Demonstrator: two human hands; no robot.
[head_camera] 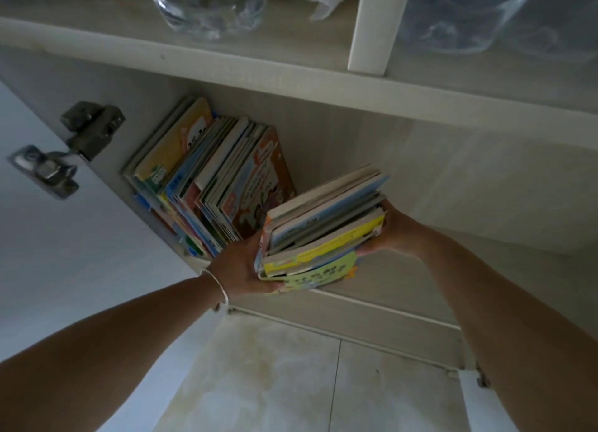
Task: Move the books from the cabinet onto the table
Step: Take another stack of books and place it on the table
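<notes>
A bundle of several thin picture books (323, 228) is held between both hands at the front edge of the lower cabinet shelf (388, 305). My left hand (241, 263), with a bracelet at the wrist, grips the bundle's left end and its thumb curls under it. At the bundle's right end, my right hand (393, 232) clasps the spines. A larger row of colourful books (207, 179) leans against the cabinet's left wall, just left of the bundle. No table shows in this view.
The cabinet door (48, 237) stands open at left, with a metal hinge (64, 147). On the shelf above stand a clear glass jar (207, 8) and a large plastic bottle (479, 14), split by a white divider (375, 24). Pale floor tiles (291, 383) lie below.
</notes>
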